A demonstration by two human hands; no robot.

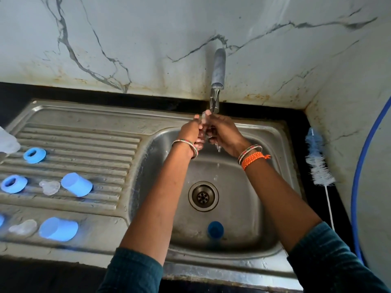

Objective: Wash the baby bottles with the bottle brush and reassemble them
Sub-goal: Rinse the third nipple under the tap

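Beside sink [275, 132]: bottle brush [317, 163]; drainboard [84, 132]: blue caps [76, 184], rings [34, 155].

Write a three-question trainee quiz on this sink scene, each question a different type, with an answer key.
1. True or false: the bottle brush is in one of the person's hands.
2. Multiple choice: where does the dark blue cap lie? A) on the ribbed drainboard B) inside the sink basin C) on the tap
3. Fill in: the left hand and right hand are held together under the ____, rinsing a small clear part.

Key: 1) False, it lies on the counter right of the sink. 2) B. 3) tap.
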